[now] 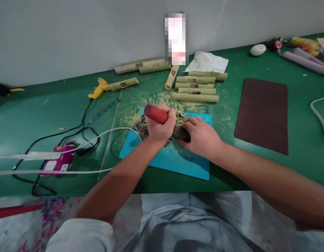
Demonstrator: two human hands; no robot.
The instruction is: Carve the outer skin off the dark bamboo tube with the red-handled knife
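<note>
My left hand (162, 128) is closed around the thick red handle (156, 113) of a tool whose working end is hidden below the fist. Just to the right, my right hand (202, 136) has its fingers curled over the end of a dark, bar-shaped piece (180, 133). Whether this bar belongs to a clamp or is a loose block, I cannot tell. Both hands work above a blue board (185, 164). Pale shavings (129, 120) and bamboo chips lie around and behind them.
Several bamboo tubes (195, 97) with cut openings lie behind the hands, near a white paper (207, 63) and a propped phone (175, 38). Left are a yellow glue gun (98, 89), a purple power strip (59, 161) and cables. A brown sheet (263, 115) lies right.
</note>
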